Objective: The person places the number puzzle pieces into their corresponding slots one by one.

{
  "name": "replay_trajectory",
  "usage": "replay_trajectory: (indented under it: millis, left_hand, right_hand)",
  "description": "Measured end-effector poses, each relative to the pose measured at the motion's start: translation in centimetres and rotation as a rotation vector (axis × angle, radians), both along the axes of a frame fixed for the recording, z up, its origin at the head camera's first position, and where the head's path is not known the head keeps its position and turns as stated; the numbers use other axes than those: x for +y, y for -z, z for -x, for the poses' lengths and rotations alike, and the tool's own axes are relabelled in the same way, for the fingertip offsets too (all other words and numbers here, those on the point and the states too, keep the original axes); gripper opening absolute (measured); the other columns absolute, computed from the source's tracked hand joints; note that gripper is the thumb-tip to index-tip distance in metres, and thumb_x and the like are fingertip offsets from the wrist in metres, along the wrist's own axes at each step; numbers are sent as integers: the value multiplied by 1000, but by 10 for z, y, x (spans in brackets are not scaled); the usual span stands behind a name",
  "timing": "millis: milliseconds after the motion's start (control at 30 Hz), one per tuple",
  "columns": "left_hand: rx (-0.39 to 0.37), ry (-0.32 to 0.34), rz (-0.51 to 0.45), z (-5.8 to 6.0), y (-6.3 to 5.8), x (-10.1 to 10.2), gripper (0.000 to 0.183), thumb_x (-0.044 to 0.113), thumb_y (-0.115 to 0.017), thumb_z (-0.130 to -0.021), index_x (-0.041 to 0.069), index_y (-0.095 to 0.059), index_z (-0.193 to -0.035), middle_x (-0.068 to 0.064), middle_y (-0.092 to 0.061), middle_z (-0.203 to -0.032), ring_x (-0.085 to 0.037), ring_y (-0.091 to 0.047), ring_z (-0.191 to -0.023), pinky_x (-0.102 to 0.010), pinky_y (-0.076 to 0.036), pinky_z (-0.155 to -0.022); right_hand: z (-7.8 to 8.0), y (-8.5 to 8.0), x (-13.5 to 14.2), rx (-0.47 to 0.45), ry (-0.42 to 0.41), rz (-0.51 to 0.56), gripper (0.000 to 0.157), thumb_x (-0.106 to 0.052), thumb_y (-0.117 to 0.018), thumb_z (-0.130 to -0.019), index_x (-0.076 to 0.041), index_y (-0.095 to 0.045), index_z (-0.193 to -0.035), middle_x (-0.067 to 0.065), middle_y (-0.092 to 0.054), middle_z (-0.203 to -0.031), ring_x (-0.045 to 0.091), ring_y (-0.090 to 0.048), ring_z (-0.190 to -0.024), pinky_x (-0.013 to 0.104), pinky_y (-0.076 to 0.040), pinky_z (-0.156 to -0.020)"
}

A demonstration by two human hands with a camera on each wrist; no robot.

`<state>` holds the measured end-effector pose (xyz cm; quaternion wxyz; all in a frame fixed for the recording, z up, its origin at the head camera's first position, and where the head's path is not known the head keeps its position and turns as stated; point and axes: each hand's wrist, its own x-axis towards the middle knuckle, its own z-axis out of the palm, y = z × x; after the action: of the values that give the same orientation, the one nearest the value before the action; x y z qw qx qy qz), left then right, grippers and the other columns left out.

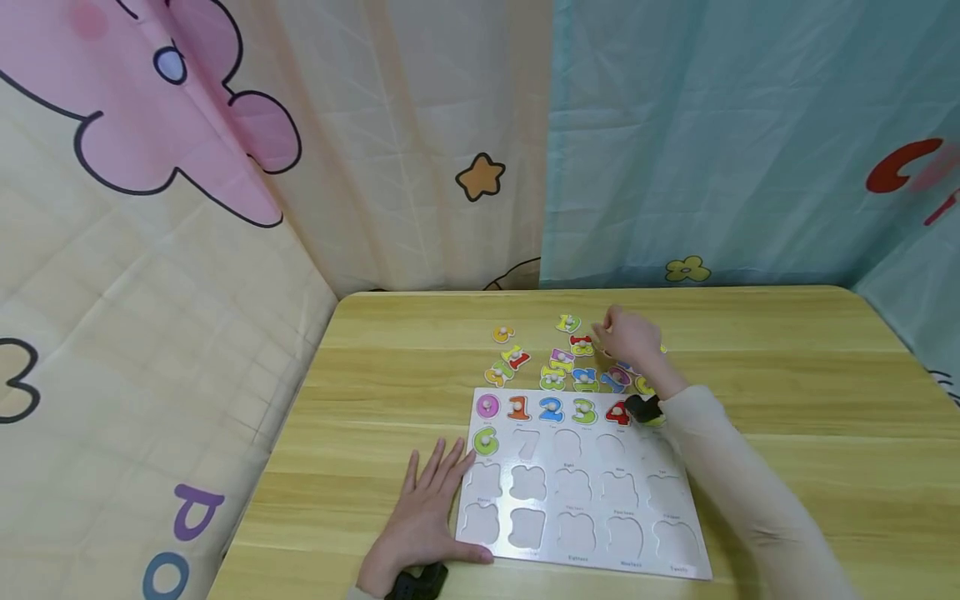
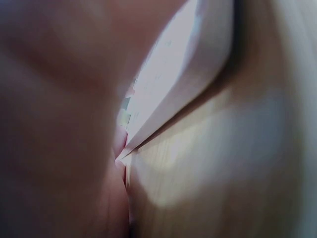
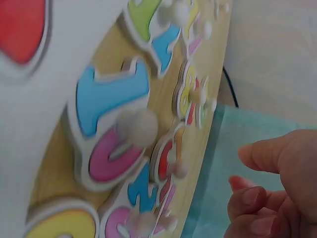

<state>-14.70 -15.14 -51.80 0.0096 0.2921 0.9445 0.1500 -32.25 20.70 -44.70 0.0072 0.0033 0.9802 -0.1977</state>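
A white number puzzle board [image 1: 551, 462] lies on the table, with knobbed pieces such as the orange 1 [image 1: 518, 408], the red 4 [image 1: 618, 413] and the green 6 [image 1: 486, 442] in its upper recesses. My left hand [image 1: 427, 512] rests at the board's left edge, fingers spread, thumb by the near corner. My right hand [image 1: 632, 340] is over the loose pieces beyond the board. In the right wrist view its fingers [image 3: 250, 198] are loosely bent, apart from the thumb, with nothing visible between. A blue and magenta number piece [image 3: 111, 104] lies nearby. The right forearm hides the board's upper right.
Several loose number pieces [image 1: 561, 360] cluster along the board's far edge, a few farther left, such as an orange one [image 1: 503, 333]. Some are hidden under the right hand. Patterned curtains [image 1: 420, 150] hang behind the wooden table [image 1: 810, 375].
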Motion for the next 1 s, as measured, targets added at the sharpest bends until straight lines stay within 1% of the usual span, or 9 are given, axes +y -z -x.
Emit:
replay_trajectory:
  millis: [67,133,267,300,400,500,633,867,1000]
  left_hand:
    - [-2,-2,-4,-1,0,0,128,89,-57,-53,13,-25,-151,-6,-13,-158,-30,-5,-143,-56,4,-110]
    - [-5,-4,-9,-1,-1,0,128,88,-58,-54,13,-25,-151,-6,-13,-158,-30,-5,-143,-55,3,-110]
    - [-8,-4,-16,-2,-2,1,127,87,-59,-54,13,-24,-151,-5,-13,-158,-30,-5,-143,-55,3,-110]
    - [-7,-3,-18,-2,-2,0,127,87,-59,-54,13,-24,-151,-5,-13,-158,-30,-5,-143,-55,4,-110]
    - [-3,-1,-20,-2,-1,0,127,87,-59,-54,13,-25,-151,-5,-13,-158,-30,-5,-143,-56,3,-110]
    - [1,0,-21,-1,-1,0,127,88,-59,-54,13,-25,-151,-5,-13,-158,-30,-5,-143,-56,3,-110]
    - [-3,-1,-23,-1,-2,0,127,87,-59,-54,14,-25,-151,-5,-14,-158,-30,-5,-143,-55,3,-110]
    - [-2,4,-39,-2,-2,0,126,86,-60,-55,13,-25,-151,-6,-14,-158,-31,-5,-143,-56,3,-110]
    - [4,4,-38,-2,-2,0,126,86,-60,-55,13,-25,-151,-6,-14,-158,-31,-5,-143,-56,2,-110]
  right_hand:
    - [5,0,15,-31,43,-38,30,-33,-50,-97,-3,-49,-91,7,-51,-65,26,-50,-58,39,-37,-50]
    - [10,2,26,-71,79,-63,37,-34,-48,-98,3,-51,-99,9,-51,-67,27,-51,-60,40,-40,-53]
    - [14,5,37,-161,136,-109,55,-36,-44,-98,14,-46,-121,14,-52,-71,28,-52,-63,43,-43,-59]
    - [14,6,38,-179,147,-118,55,-37,-43,-98,14,-47,-121,14,-53,-72,28,-52,-63,43,-44,-60]
    - [15,10,40,-220,158,-136,48,-36,-42,-99,9,-56,-107,16,-56,-76,29,-54,-68,45,-45,-64]
    - [16,14,40,-246,151,-159,45,-36,-42,-99,6,-58,-92,19,-59,-82,31,-55,-72,47,-46,-67]
    - [17,15,40,-248,140,-198,48,-36,-42,-100,8,-60,-95,23,-60,-87,32,-56,-75,48,-47,-68]
    - [14,12,39,-276,118,-252,53,-41,-38,-101,-3,-61,-72,15,-55,-73,29,-53,-69,41,-43,-63]
    - [14,13,39,-273,112,-260,54,-41,-38,-101,-4,-60,-68,14,-55,-71,28,-52,-67,40,-42,-63]
